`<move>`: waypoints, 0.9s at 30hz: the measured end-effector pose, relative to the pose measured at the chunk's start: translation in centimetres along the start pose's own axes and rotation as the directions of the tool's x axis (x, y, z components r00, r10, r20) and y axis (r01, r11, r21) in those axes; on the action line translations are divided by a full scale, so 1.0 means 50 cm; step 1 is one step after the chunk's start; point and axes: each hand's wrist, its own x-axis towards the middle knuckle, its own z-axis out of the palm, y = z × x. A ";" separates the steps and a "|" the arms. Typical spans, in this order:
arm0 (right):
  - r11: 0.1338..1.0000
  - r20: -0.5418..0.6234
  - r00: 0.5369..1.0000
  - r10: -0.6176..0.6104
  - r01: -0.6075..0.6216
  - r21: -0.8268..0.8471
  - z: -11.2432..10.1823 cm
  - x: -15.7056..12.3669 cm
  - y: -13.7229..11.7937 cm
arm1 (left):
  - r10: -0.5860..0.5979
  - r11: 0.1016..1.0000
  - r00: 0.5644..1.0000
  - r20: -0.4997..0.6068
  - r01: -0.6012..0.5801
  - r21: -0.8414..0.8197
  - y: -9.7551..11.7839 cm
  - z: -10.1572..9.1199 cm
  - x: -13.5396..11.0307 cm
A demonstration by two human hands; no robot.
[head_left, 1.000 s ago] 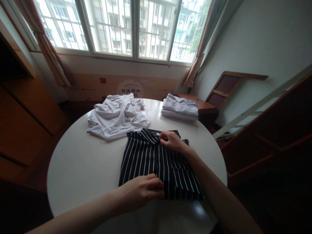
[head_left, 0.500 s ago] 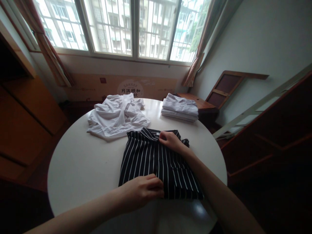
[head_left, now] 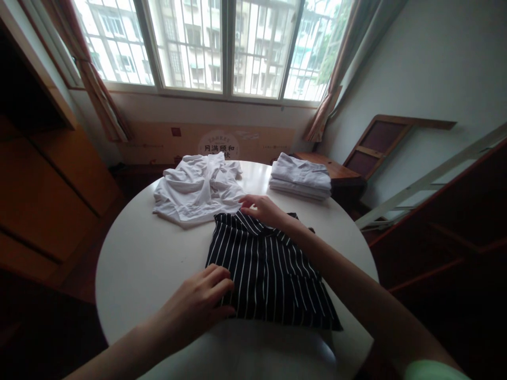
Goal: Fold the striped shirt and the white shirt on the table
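Note:
A black shirt with white stripes [head_left: 273, 279] lies folded into a block in front of me, its collar [head_left: 251, 222] at the far end. Over the left side of that collar is my right hand [head_left: 264, 210], fingers stretched to the left with a gap above the thumb; whether the fingertips touch the cloth is hard to see. My left hand [head_left: 209, 294] rests at the shirt's near left edge, fingers loosely bent and apart. Neither hand grips any cloth that I can see.
All the clothes are on a round white table [head_left: 134, 264]. A loose, crumpled white shirt [head_left: 194, 190] lies at the back left, and a neat stack of folded white shirts [head_left: 301, 177] at the back right. Beyond are a printed cardboard panel [head_left: 158, 138] and a barred window.
My right hand has moved from the middle of the collar to its left side. My left hand has shifted left from the shirt's near middle to its left edge, with its fingers loosened.

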 end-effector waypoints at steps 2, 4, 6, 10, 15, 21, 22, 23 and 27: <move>0.996 0.072 0.995 -0.067 0.071 -0.054 0.028 0.035 -0.006 | -0.034 0.999 0.999 0.024 0.034 0.004 -0.004 0.001 -0.022; 0.985 0.159 0.981 -0.115 0.133 -0.110 0.058 0.064 -0.008 | -0.048 0.999 0.998 0.037 0.048 0.005 -0.006 0.003 -0.039; 0.973 0.214 0.971 -0.108 0.147 -0.176 0.082 0.084 -0.006 | -0.042 0.999 0.998 0.039 0.042 0.001 -0.009 0.006 -0.051; 0.962 0.225 0.974 -0.032 0.091 -0.258 0.103 0.106 0.004 | 0.007 1.000 1.000 -0.017 -0.007 -0.016 -0.022 0.025 -0.067; 0.971 0.219 0.974 0.049 0.006 -0.241 0.104 0.123 0.010 | 0.040 0.996 0.994 -0.099 -0.047 -0.070 -0.035 0.048 -0.076; 0.957 0.273 0.947 0.168 -0.091 -0.275 0.122 0.146 0.003 | 0.077 0.996 0.993 -0.086 -0.080 -0.040 -0.033 0.047 -0.076; 0.954 0.292 0.939 0.182 -0.096 -0.285 0.124 0.149 0.001 | 0.081 0.996 0.992 -0.094 -0.085 -0.031 -0.033 0.048 -0.076; 0.952 0.305 0.933 0.191 -0.101 -0.287 0.126 0.151 -0.001 | 0.083 0.996 0.991 -0.105 -0.086 -0.025 -0.033 0.050 -0.077; 0.969 0.341 0.920 0.190 -0.120 -0.217 0.121 0.154 -0.013 | 0.070 0.997 0.990 -0.125 -0.075 -0.037 -0.036 0.058 -0.080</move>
